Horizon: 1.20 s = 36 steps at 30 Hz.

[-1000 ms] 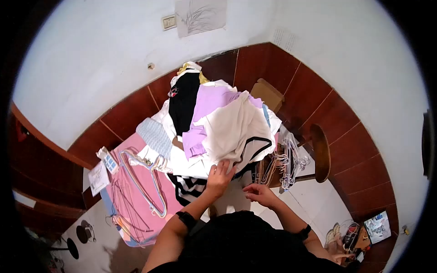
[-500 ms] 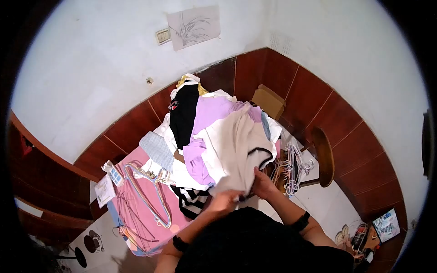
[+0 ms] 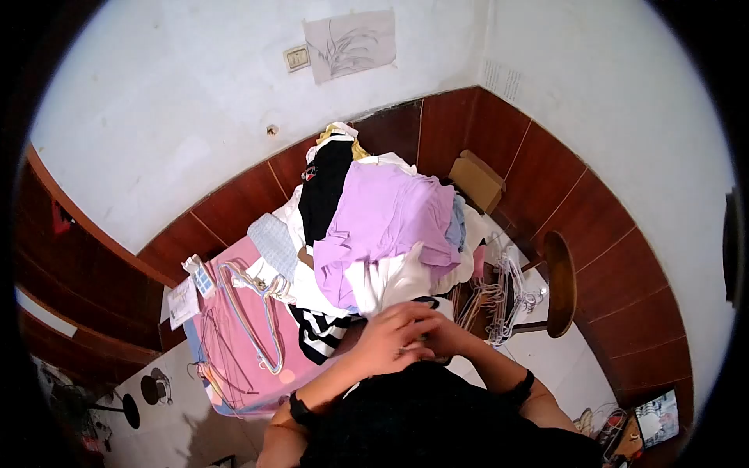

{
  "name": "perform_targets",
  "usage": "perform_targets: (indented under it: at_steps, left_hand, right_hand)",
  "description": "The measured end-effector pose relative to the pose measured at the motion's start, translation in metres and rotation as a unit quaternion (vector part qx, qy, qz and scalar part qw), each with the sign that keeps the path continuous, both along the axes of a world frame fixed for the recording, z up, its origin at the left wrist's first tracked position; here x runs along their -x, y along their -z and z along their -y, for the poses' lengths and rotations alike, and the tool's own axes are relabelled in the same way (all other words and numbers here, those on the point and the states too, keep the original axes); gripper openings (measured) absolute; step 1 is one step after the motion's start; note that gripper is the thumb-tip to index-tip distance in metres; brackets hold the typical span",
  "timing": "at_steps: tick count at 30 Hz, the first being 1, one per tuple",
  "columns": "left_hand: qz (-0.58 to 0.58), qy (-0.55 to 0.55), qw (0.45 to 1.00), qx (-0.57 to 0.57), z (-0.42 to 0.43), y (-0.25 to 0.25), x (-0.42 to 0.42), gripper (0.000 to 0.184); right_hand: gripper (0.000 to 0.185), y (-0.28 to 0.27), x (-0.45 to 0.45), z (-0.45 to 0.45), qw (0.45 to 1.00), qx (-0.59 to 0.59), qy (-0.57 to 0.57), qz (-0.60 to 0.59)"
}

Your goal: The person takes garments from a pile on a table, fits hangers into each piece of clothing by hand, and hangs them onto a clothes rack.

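My left hand (image 3: pixel 394 337) and my right hand (image 3: pixel 442 331) meet in front of my body, with the left fingers crossing over the right. Both are closed on a pale shirt with black trim (image 3: pixel 394 282), which is bunched up toward me; much of it is hidden behind the hands. Just beyond, a lilac garment (image 3: pixel 386 207) lies spread over the clothes pile. On its left side are a black garment (image 3: pixel 326 191) and a light grey-blue folded cloth (image 3: pixel 273 243). A black-and-white striped garment (image 3: pixel 320 335) hangs below my left hand's side.
On the pink bed cover (image 3: pixel 300 382) lie several hangers (image 3: pixel 253 316). More hangers (image 3: pixel 507 300) are bunched at the right, beside a brown wooden stool (image 3: pixel 560 285). Behind the pile stands an open cardboard box (image 3: pixel 476 181) against the tiled wall.
The pale shirt has been drawn off the pile toward my body, uncovering more of the lilac garment. My hands have come together. The view has shifted slightly.
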<state>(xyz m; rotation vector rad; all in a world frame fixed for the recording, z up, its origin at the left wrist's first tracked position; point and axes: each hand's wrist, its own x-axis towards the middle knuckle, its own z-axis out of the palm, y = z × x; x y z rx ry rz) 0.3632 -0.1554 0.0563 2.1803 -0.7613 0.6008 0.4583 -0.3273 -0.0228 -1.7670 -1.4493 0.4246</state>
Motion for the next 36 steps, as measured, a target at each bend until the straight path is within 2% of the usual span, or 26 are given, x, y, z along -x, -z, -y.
perform_targets:
  at_steps: [1, 3, 4, 5, 6, 7, 8, 9, 11, 12, 13, 15, 17, 19, 20, 22, 23, 28, 30, 32, 36]
  left_hand:
    - [-0.003, -0.004, 1.0, 0.001, 0.01, 0.004, -0.001, 0.051]
    - [-0.096, 0.013, 0.989, -0.115, 0.025, 0.016, -0.002, 0.057]
    - [-0.114, 0.006, 0.987, -0.112, 0.029, 0.03, -0.001, 0.063]
    - [-0.116, 0.002, 0.987, -0.112, 0.031, 0.034, 0.002, 0.063]
    - [-0.175, -0.031, 0.976, -0.128, 0.029, 0.036, 0.007, 0.061]
    - [-0.233, -0.065, 0.96, -0.142, 0.026, 0.036, 0.011, 0.059]
    - [-0.17, -0.077, 0.977, -0.104, 0.024, 0.03, 0.013, 0.046]
    - [-0.216, -0.091, 0.963, -0.132, 0.018, 0.025, 0.02, 0.032]
    - [-0.203, -0.121, 0.97, -0.052, 0.011, 0.019, 0.032, 0.021]
    - [-0.216, -0.117, 0.969, -0.001, 0.01, 0.01, 0.038, 0.015]
    - [-0.275, -0.119, 0.954, 0.005, 0.005, 0.018, 0.047, 0.017]
    - [-0.203, -0.136, 0.969, 0.023, 0.006, 0.013, 0.056, 0.015]
    - [-0.23, -0.166, 0.952, 0.115, 0.013, -0.001, 0.069, 0.018]
    - [-0.228, -0.21, 0.935, 0.17, 0.011, 0.003, 0.085, 0.015]
    - [-0.265, -0.231, 0.911, 0.216, 0.012, -0.003, 0.095, 0.015]
    - [-0.257, -0.309, 0.895, 0.196, 0.01, -0.006, 0.115, 0.015]
    - [-0.255, -0.342, 0.887, 0.177, 0.007, -0.005, 0.126, 0.015]
    - [-0.209, -0.427, 0.852, 0.221, -0.004, 0.011, 0.166, 0.023]
    - [-0.218, -0.486, 0.825, 0.189, -0.009, 0.01, 0.176, 0.023]
    - [-0.191, -0.498, 0.832, 0.15, -0.017, 0.013, 0.183, 0.022]
    - [-0.178, -0.529, 0.827, 0.063, -0.038, 0.015, 0.21, 0.021]
  right_hand:
    - [0.034, -0.003, 0.008, 0.006, 0.996, 0.011, -0.021, 0.09]
    - [0.034, -0.013, 0.016, 0.021, 0.999, 0.012, 0.022, 0.024]
    - [0.034, -0.014, 0.013, 0.027, 1.0, 0.012, 0.018, 0.023]
    - [0.037, -0.015, 0.007, 0.034, 0.997, 0.066, -0.007, -0.035]
    - [0.039, -0.017, 0.002, 0.039, 0.988, 0.12, -0.032, -0.092]
    - [0.039, -0.023, 0.0, 0.043, 0.988, 0.12, -0.038, -0.091]
    - [0.032, -0.033, 0.0, 0.047, 0.989, 0.101, -0.015, -0.111]
    - [0.026, -0.041, -0.001, 0.049, 0.988, 0.081, 0.006, -0.132]
    - [0.022, -0.044, -0.011, 0.053, 0.994, 0.035, 0.001, -0.101]
    - [0.023, -0.046, -0.013, 0.053, 0.988, 0.058, -0.003, -0.142]
    - [0.023, -0.054, -0.015, 0.051, 0.98, 0.083, -0.008, -0.183]
    - [0.023, -0.044, -0.017, 0.04, 0.983, 0.025, -0.051, -0.175]
    - [0.025, -0.054, -0.013, 0.028, 0.978, 0.031, -0.017, -0.206]
    - [0.03, -0.038, -0.016, 0.013, 0.992, -0.042, 0.016, -0.12]
    - [0.027, -0.037, -0.017, 0.01, 0.993, -0.009, 0.045, -0.113]
    - [0.022, -0.043, -0.015, 0.003, 0.989, 0.044, 0.092, -0.109]
    - [0.021, -0.035, -0.016, 0.0, 0.993, -0.014, 0.1, -0.063]
    - [0.018, -0.029, -0.011, -0.004, 0.994, -0.054, 0.097, 0.008]
    - [0.018, -0.038, -0.005, -0.004, 0.992, -0.06, 0.106, 0.029]
    - [0.021, -0.043, 0.0, -0.006, 0.99, -0.048, 0.12, 0.058]
    - [0.029, -0.042, 0.016, -0.018, 0.995, -0.071, 0.077, -0.003]
